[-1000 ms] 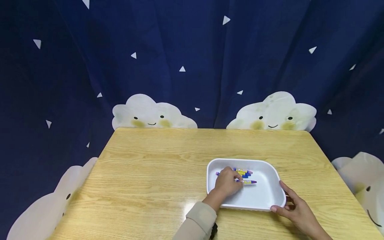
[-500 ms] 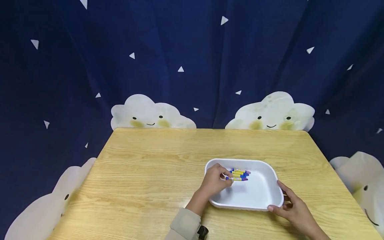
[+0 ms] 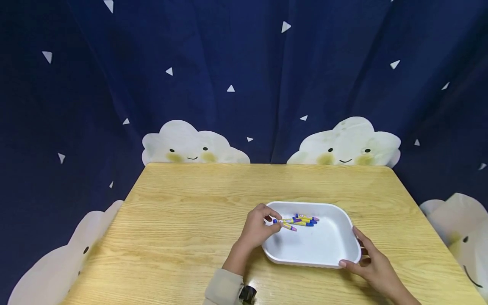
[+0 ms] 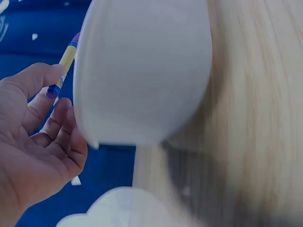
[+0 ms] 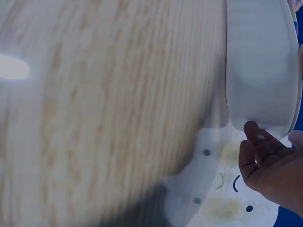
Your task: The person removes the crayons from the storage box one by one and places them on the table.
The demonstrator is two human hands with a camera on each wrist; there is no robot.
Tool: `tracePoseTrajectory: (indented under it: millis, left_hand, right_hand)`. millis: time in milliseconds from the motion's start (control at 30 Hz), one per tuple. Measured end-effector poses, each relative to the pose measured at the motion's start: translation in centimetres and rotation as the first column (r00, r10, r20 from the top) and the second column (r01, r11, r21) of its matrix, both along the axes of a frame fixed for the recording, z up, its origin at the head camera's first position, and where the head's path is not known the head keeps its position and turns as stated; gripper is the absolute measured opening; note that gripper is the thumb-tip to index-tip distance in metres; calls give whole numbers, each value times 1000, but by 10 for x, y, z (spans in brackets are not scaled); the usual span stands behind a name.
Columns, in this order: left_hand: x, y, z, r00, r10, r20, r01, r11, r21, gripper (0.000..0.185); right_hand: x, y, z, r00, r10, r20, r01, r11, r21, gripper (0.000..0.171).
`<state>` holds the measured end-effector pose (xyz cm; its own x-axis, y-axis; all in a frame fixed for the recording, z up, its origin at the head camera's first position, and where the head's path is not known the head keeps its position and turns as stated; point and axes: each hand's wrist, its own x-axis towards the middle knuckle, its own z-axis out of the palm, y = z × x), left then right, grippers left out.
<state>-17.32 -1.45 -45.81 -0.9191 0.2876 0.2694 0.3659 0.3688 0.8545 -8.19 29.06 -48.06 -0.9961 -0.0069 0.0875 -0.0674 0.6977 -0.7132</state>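
A dark blue curtain printed with small white triangles and smiling cream clouds (image 3: 244, 84) is hung behind everything; in front of it a rectangular table of light yellow wood grain (image 3: 183, 228) is spread across the lower half of the head view; toward the near right of the table a shallow white foam tray with rounded corners (image 3: 328, 250) is set flat on the wood; a small bunch of yellow-wrapped crayons with blue and purple ends (image 3: 303, 220) is laid inside the tray, by its far left corner.

The left hand (image 3: 257, 226), reached out of a beige sleeve (image 3: 223, 290), is placed at the tray's left rim; one yellow crayon with a purple tip (image 3: 286, 225) is pinched between its thumb and fingertips, held just above the tray's left end and angled toward the bunch; the same crayon (image 4: 66, 64) is seen pinched over the rim from the left wrist camera.

The right hand (image 3: 371, 264) is rested against the tray's near right corner, thumb on the near rim, fingers loosely extended along the outer wall.
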Motion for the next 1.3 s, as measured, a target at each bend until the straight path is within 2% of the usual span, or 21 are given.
tracePoseTrajectory:
  millis: [200,333,600,867,1100,1300]
  left_hand:
    - [-4,-19,-4,999,26,29,-27,999,19,9]
    - [-7,-30,-8,997,39,69,-42,998,46,10]
    - [-15,-52,-14,993,74,89,-81,993,82,9]
    - [-24,-70,-14,976,90,198,-114,988,109,12]
    - [-39,-76,-25,972,115,207,-134,987,83,9]
    - [-51,-79,-30,967,138,214,-146,989,19,7]
  right_hand:
    - [-1,1,2,996,-24,88,24,1000,7,98]
    - [-2,1,3,994,-28,110,27,1000,13,100]
    - [0,2,0,1000,-3,31,3,1000,-2,93]
    - [0,4,-1,999,-5,48,6,1000,-12,93]
    - [0,3,-1,1000,2,16,-2,1000,-16,93]
    - [-2,2,0,999,-1,42,2,1000,-8,94]
